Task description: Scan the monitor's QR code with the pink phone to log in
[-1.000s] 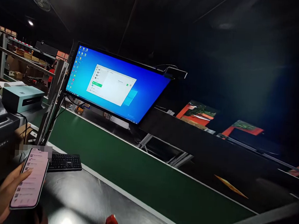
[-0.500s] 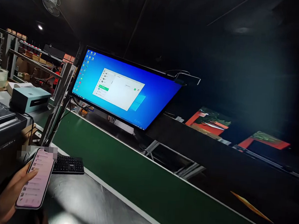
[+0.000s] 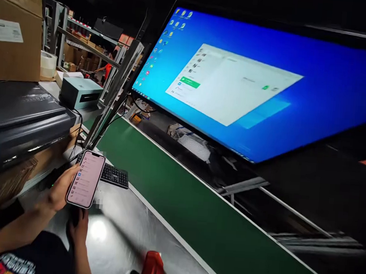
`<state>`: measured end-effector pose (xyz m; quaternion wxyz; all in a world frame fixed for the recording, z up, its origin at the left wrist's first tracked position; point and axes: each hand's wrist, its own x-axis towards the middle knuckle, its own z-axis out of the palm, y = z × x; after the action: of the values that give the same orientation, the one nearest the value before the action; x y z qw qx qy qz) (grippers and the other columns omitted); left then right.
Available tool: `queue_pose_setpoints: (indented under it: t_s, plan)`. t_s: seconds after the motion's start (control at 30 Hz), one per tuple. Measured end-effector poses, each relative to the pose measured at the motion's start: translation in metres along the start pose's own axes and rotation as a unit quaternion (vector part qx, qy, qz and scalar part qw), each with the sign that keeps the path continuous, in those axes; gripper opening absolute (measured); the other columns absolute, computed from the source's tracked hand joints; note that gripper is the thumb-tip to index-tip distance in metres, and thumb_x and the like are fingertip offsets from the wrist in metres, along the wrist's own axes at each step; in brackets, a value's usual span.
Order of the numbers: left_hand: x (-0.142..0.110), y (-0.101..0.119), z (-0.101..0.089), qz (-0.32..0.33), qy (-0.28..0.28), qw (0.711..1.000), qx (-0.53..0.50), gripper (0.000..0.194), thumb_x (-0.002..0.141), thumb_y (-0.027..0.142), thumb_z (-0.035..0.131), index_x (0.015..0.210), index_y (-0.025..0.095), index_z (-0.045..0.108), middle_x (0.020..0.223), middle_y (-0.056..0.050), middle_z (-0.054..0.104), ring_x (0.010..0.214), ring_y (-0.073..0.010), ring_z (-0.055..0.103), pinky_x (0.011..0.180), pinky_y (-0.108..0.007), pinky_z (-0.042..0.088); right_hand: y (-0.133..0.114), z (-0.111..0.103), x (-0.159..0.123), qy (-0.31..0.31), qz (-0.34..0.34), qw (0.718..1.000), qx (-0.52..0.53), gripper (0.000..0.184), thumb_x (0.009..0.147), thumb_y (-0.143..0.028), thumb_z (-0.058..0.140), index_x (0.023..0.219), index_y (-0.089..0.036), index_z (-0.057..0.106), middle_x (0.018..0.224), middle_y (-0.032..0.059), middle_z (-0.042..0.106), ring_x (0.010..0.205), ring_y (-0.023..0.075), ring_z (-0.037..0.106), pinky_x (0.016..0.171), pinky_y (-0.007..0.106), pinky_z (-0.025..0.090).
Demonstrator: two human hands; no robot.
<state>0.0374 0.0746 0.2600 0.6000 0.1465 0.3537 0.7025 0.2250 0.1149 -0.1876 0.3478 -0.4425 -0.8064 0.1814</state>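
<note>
My left hand (image 3: 60, 189) is wrapped round a smartphone (image 3: 86, 180) from its left edge, and the lit pinkish screen shows a list. The phone is upright, slightly tilted, above a metal tabletop (image 3: 121, 216). Just below it, my right hand (image 3: 80, 226) rests low over the tabletop, its fingers bent about a dark thing partly hidden by the phone. A black keyboard (image 3: 115, 176) lies behind the phone, partly covered by it. Beyond stands a large monitor (image 3: 236, 86) with a blue desktop and a pale chat window.
A green conveyor belt (image 3: 179, 195) runs along the table's far edge. Left are a black-wrapped package (image 3: 22, 109), a cardboard box (image 3: 13, 54), a tape roll (image 3: 47, 65) and a grey-green boxy device (image 3: 82, 92). A red object (image 3: 154, 268) sits at the front edge. A person in red (image 3: 108, 70) is far back.
The view has shifted, so the monitor looks larger and the phone sits further right and higher. My left thumb has left the screen's middle. More of my right hand and forearm shows.
</note>
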Motion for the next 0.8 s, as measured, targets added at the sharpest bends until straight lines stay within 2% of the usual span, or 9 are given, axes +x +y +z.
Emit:
queue_pose_setpoints:
  t_s: [0.1,0.27,0.33,0.43,0.67,0.8]
  plan:
    - [-0.001,-0.001,-0.001,0.017,-0.005,1.0,0.005,0.07,0.078,0.051,0.096,0.133,0.013,0.074,0.127,-0.016,0.085,0.124,-0.0387,0.079,0.112,-0.047,0.061,0.011,0.007,-0.007,-0.018,0.0,1.0,-0.016,0.073,0.076,-0.019,0.071,0.149,-0.016,0.073,0.156,0.026,0.066,0.137,0.0429,0.072,0.11,0.057,0.066]
    - [0.0,-0.001,-0.003,0.018,-0.025,0.999,0.036,0.064,0.08,0.043,0.095,0.131,0.012,0.073,0.116,-0.017,0.085,0.107,-0.0391,0.082,0.098,-0.05,0.064,0.019,0.012,-0.012,-0.026,-0.009,0.999,-0.018,0.073,0.077,-0.018,0.069,0.151,-0.015,0.071,0.159,0.0261,0.063,0.139,0.042,0.07,0.111,0.057,0.065]
    - [0.001,-0.001,-0.003,0.019,-0.033,0.999,0.036,0.057,0.076,0.031,0.091,0.128,0.014,0.074,0.115,-0.016,0.085,0.108,-0.0389,0.082,0.1,-0.05,0.063,0.017,0.011,-0.012,-0.022,-0.017,0.999,-0.019,0.072,0.078,-0.018,0.068,0.15,-0.014,0.071,0.16,0.0267,0.062,0.14,0.0423,0.07,0.111,0.058,0.065]
    - [0.001,0.0,-0.002,0.026,-0.036,0.998,0.035,0.059,0.066,0.019,0.084,0.124,0.015,0.075,0.117,-0.014,0.085,0.118,-0.0392,0.079,0.109,-0.05,0.059,0.013,0.009,-0.01,-0.023,-0.026,0.999,-0.025,0.069,0.08,-0.017,0.066,0.149,-0.016,0.072,0.159,0.0257,0.062,0.139,0.0416,0.07,0.108,0.058,0.067]
    - [0.001,0.003,0.003,0.021,-0.033,0.998,0.05,0.05,0.069,0.029,0.093,0.113,0.015,0.074,0.118,-0.016,0.085,0.123,-0.0395,0.077,0.105,-0.048,0.061,0.005,0.004,-0.008,-0.035,-0.035,0.998,-0.029,0.069,0.08,-0.017,0.066,0.148,-0.019,0.074,0.158,0.0229,0.064,0.139,0.0399,0.07,0.108,0.057,0.067]
    - [0.002,0.001,0.0,0.031,-0.04,0.997,0.065,0.048,0.066,0.02,0.084,0.114,0.016,0.075,0.115,-0.014,0.086,0.12,-0.0382,0.078,0.1,-0.045,0.063,0.005,0.005,-0.009,-0.029,-0.029,0.999,-0.028,0.066,0.084,-0.02,0.065,0.149,-0.019,0.073,0.156,0.0224,0.065,0.138,0.0383,0.07,0.108,0.055,0.066]
